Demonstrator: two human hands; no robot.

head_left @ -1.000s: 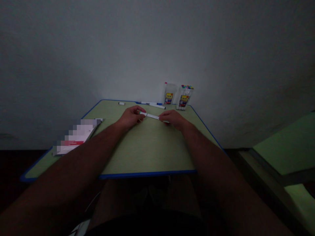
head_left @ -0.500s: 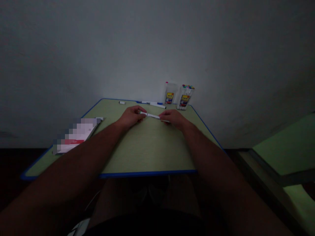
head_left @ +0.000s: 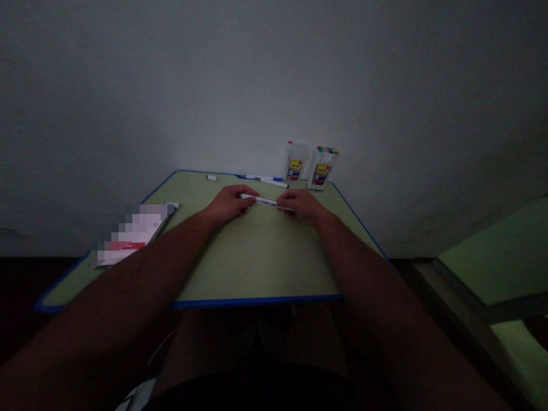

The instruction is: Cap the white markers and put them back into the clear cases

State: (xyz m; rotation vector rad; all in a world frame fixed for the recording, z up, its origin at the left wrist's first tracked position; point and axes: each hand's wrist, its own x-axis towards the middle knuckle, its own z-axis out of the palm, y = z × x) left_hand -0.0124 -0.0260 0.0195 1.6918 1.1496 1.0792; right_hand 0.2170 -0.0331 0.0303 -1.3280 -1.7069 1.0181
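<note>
A white marker pen (head_left: 265, 201) with a green end lies level between my two hands over the green desk (head_left: 252, 257). My left hand (head_left: 229, 203) pinches its green left end, fingers closed. My right hand (head_left: 299, 204) grips the right end, fingers curled round it. Both hands rest low over the middle of the desk, a little towards the far side.
Two clear marker packs (head_left: 314, 166) stand at the desk's far right corner against the wall. Loose pens (head_left: 268, 180) and a small cap (head_left: 211, 177) lie along the far edge. A paper sheet (head_left: 131, 233) sits at the left edge. Another green desk (head_left: 496, 257) is at right.
The hands have stayed almost in place; the pen between them looks slightly shorter, with the left hand's fingers closer over its green end.
</note>
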